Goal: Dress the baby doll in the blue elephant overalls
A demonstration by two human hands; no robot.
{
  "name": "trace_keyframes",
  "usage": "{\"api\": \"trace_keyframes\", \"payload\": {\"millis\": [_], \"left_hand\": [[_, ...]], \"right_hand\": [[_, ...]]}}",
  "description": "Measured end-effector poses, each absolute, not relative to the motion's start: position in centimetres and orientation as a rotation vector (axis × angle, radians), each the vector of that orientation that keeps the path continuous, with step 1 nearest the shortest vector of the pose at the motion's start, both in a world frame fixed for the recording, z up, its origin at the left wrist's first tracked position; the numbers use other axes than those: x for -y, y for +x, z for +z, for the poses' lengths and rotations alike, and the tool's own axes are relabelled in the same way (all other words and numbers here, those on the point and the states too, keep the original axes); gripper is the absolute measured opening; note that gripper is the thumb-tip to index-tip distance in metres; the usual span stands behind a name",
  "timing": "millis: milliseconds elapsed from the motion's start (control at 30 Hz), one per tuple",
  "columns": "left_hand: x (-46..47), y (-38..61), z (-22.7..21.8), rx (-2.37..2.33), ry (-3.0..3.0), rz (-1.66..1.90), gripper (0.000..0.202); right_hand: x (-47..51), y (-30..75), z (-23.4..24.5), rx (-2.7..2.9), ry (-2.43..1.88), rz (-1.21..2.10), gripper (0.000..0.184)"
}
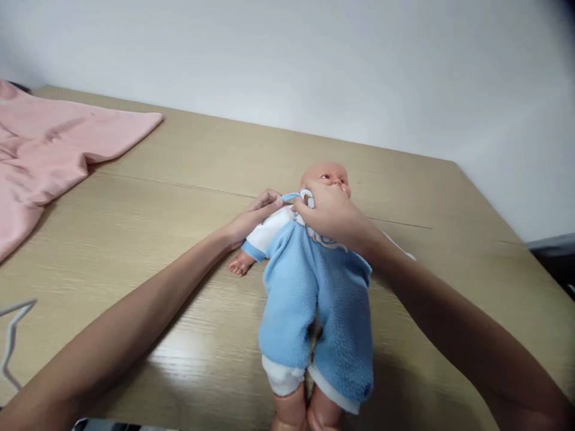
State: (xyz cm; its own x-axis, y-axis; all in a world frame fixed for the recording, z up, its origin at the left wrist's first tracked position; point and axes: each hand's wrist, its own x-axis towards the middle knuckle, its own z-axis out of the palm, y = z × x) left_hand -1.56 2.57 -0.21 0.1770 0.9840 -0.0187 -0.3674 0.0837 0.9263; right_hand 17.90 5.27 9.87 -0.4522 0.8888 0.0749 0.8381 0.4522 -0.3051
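Note:
A baby doll [325, 173] lies on its back on a wooden table [179, 179], head away from me, feet toward me. It wears a fleece romper [314, 299], light blue with white sleeves and cuffs. My left hand [251, 216] pinches a thin blue strap at the doll's shoulder. My right hand [327, 215] rests over the doll's chest and neck, fingers closed on the white collar of the romper. The doll's bare hand [240, 264] sticks out from the white sleeve below my left wrist.
A pink cloth [49, 149] lies spread over the table's far left corner. A grey wire shape [13, 335], perhaps a hanger, pokes in at the left edge. A white wall runs behind the table. The table's right edge drops off near a dark object [557, 257].

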Motion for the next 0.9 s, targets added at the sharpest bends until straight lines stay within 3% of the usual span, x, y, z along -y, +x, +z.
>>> {"api": "trace_keyframes", "payload": {"millis": [233, 500, 700, 833, 900], "left_hand": [[-4.3, -1.4, -0.2, -0.892, 1.041, 1.036, 0.043], [-5.0, -1.4, 1.3, -0.924, 1.097, 0.867, 0.036], [-3.4, -3.9, 4.8, -1.130, 1.477, 0.617, 0.062], [-2.5, -4.4, 7.3, -1.311, 1.665, 0.230, 0.091], [-2.0, -4.3, 8.1, -1.405, 1.716, 0.055, 0.094]], "right_hand": [[-5.4, 17.9, 9.0, 2.418, -1.522, 0.669, 0.014], [-5.2, 18.2, 8.9, 2.611, -1.598, 0.248, 0.039], [-3.8, 18.4, 10.0, 2.626, -1.698, 0.072, 0.034], [-3.5, 16.8, 10.8, 2.709, -1.674, 0.013, 0.035], [-4.0, 15.8, 11.0, 2.811, -1.599, -0.019, 0.033]]}}
